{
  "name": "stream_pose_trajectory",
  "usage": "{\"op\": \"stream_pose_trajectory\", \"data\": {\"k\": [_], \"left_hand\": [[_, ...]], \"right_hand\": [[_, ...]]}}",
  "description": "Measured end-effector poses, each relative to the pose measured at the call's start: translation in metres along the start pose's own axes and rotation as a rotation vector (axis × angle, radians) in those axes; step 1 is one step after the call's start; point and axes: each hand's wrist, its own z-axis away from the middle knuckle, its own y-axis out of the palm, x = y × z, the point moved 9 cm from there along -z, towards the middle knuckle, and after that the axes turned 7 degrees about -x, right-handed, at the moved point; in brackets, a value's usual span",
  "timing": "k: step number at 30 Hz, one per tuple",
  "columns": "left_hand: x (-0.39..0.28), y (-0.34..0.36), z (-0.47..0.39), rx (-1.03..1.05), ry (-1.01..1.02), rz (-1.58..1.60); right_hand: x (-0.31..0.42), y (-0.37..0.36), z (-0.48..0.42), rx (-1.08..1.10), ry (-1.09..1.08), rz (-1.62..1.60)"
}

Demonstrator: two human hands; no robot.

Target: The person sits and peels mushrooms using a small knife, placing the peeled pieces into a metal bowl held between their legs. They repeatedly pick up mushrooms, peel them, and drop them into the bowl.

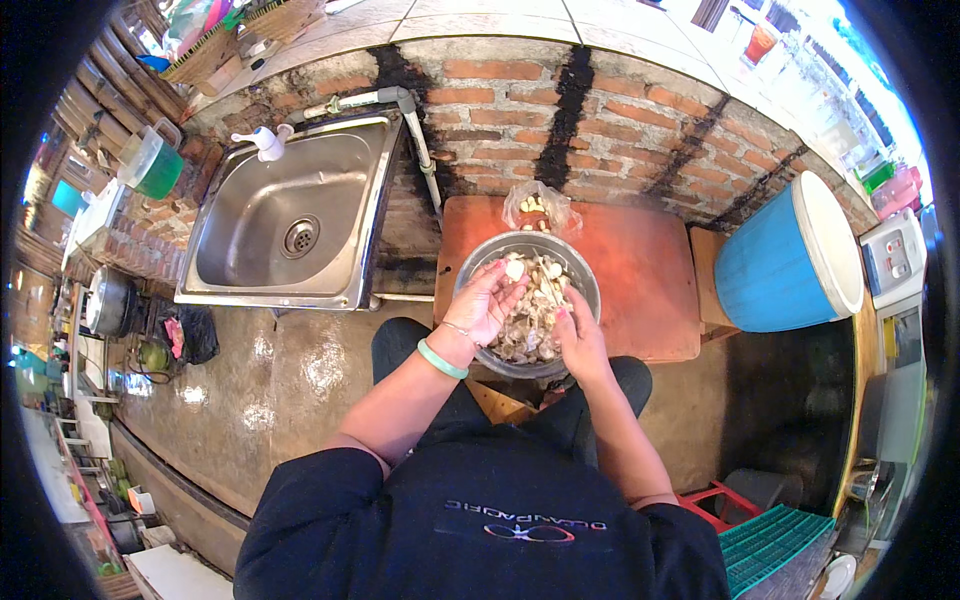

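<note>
A round metal basin (592, 292) stands at the edge of the red table. Inside lies a heap of garlic cloves and papery skins (529, 341). My left hand (484, 307), with a jade-green bangle at its wrist, is raised over the basin's left side. Between its thumb and fingers is a pale garlic clove (514, 270). On the right side of the basin, my right hand (581, 341) hangs over the garlic with its fingers bent downward. Whether those fingers grip anything is hidden. Just beyond the far rim, a clear plastic bag (570, 219) holds several peeled cloves.
The red tabletop (645, 277) reaches toward a brick wall (487, 116). To the left is a stainless steel sink (247, 217) with a white tap (264, 141). A blue plastic barrel (765, 259) stands at right. Behind it on the floor side is a green plastic rack (776, 540).
</note>
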Motion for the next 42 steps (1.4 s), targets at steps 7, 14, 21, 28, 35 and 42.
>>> {"op": "stream_pose_trajectory", "data": {"k": [7, 14, 21, 28, 35, 42], "left_hand": [[0.006, 0.01, 0.01, 0.073, 0.024, -0.1], [0.015, 0.006, 0.012, 0.047, -0.021, -0.11], [0.027, -0.001, 0.009, 0.074, -0.078, -0.128], [0.033, -0.005, 0.011, 0.046, -0.124, -0.108], [0.04, -0.009, 0.008, 0.104, -0.171, -0.137], [0.034, -0.006, 0.022, 0.117, -0.191, -0.202]], "right_hand": [[0.055, 0.018, 0.006, 0.047, -0.288, 0.323], [0.061, 0.016, 0.006, 0.05, -0.218, 0.429], [0.061, 0.013, 0.007, -0.011, -0.312, 0.468], [0.063, 0.007, 0.008, -0.048, -0.25, 0.388], [0.02, 0.004, -0.006, -0.051, -0.244, 0.05], [-0.007, -0.017, -0.026, -0.006, -0.052, 0.106]]}}
